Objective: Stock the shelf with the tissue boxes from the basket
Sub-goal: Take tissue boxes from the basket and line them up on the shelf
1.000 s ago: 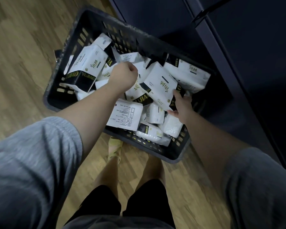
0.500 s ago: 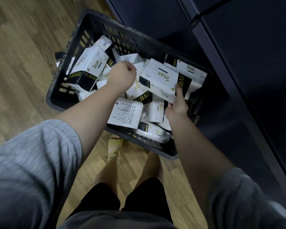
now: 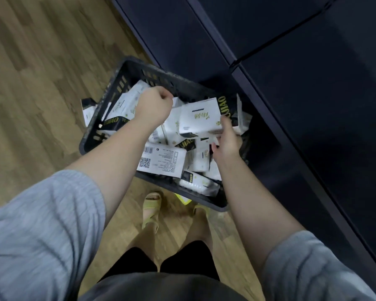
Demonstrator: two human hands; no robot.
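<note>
right hand (image 3: 226,142): clamped on one white tissue pack (image 3: 201,118) with a black end panel, thumb on its near face, the pack raised just above the heap in the black slotted basket (image 3: 117,83). left hand (image 3: 153,107): curled into a fist over the packs to the left of that grip; whether it pinches anything cannot be told. further white-and-black packs lie jumbled below and beside both hands, one label-side up (image 3: 163,160) below the held pack; dark shelf unit (image 3: 302,105) to the right of the grip, basket on wood floor (image 3: 30,72).
</note>
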